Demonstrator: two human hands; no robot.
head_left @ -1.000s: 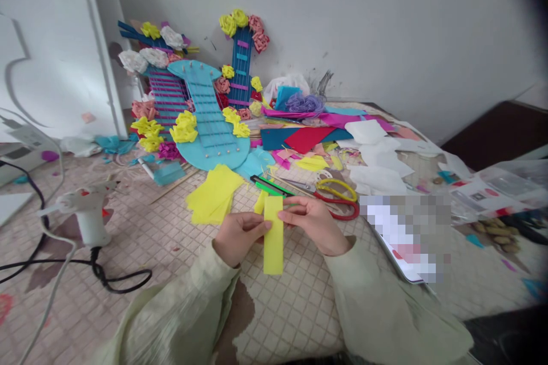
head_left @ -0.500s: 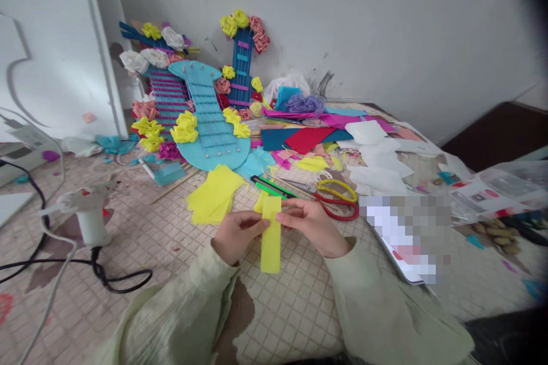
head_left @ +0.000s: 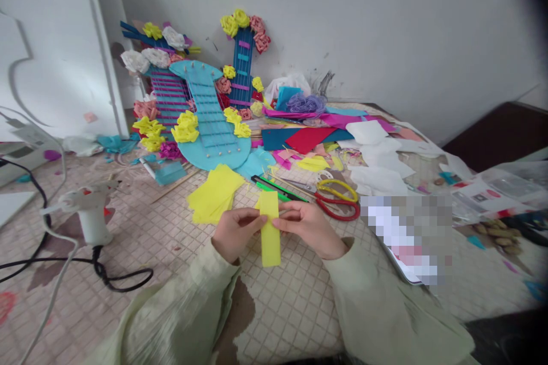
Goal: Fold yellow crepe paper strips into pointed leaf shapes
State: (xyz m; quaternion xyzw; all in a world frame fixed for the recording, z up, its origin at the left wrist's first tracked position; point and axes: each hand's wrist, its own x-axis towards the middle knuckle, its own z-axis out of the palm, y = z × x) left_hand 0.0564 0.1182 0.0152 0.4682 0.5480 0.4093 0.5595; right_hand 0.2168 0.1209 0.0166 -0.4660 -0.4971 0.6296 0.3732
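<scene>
A strip of yellow crepe paper [head_left: 270, 245] is held upright above the table between both hands. My left hand [head_left: 237, 232] pinches its left edge with thumb and fingers. On the other edge, my right hand [head_left: 314, 228] pinches it too, its fingers partly behind the paper. A stack of yellow paper pieces [head_left: 213, 197] lies just beyond my left hand. Past the strip's top end lies a green and black utility knife [head_left: 278, 189]. Scissors with red and yellow handles [head_left: 338, 198] rest beyond my right hand.
A white hot glue gun [head_left: 92, 214] with a black cord stands at left. Paper-flowered, stringed instrument models [head_left: 209, 120] lean at the back. Coloured paper [head_left: 308, 140], purple yarn [head_left: 306, 104] and white scraps [head_left: 377, 154] lie back right. A phone [head_left: 400, 245], its screen blurred, lies at right.
The strip has risen slightly and its top leans a little left. My right hand has shifted slightly down and left along its edge, so both thumbs now sit closer together.
</scene>
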